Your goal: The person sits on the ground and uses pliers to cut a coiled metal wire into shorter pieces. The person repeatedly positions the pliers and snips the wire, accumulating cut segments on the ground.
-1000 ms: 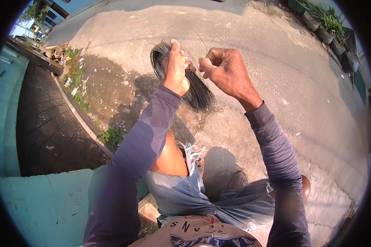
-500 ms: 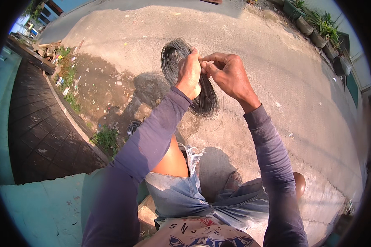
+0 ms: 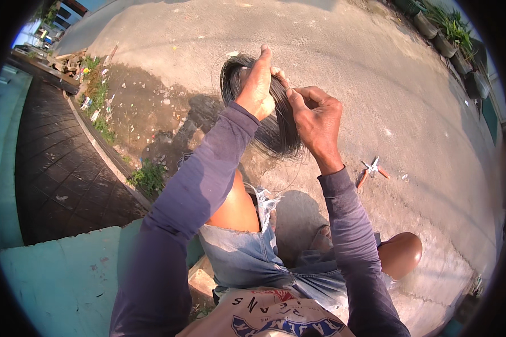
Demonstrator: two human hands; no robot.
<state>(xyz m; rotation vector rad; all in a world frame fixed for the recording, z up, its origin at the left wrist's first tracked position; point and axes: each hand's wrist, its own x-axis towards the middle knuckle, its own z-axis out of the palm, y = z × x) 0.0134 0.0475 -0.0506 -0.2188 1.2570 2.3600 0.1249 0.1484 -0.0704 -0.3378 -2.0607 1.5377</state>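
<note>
Wire coil (image 3: 275, 126), dark and thin, hangs raised before me: my left hand (image 3: 257, 87) grips its top loop, my right hand (image 3: 316, 121) pinches strands beside it. Orange-handled cutters (image 3: 372, 170) lie on the concrete (image 3: 376, 73).

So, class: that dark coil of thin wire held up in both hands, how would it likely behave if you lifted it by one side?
The coil of thin wire would probably sag and flex, since its many fine loops already hang loosely below the left hand. It looks fairly light: the right hand only pinches it. Loose strands may spring out.
</note>
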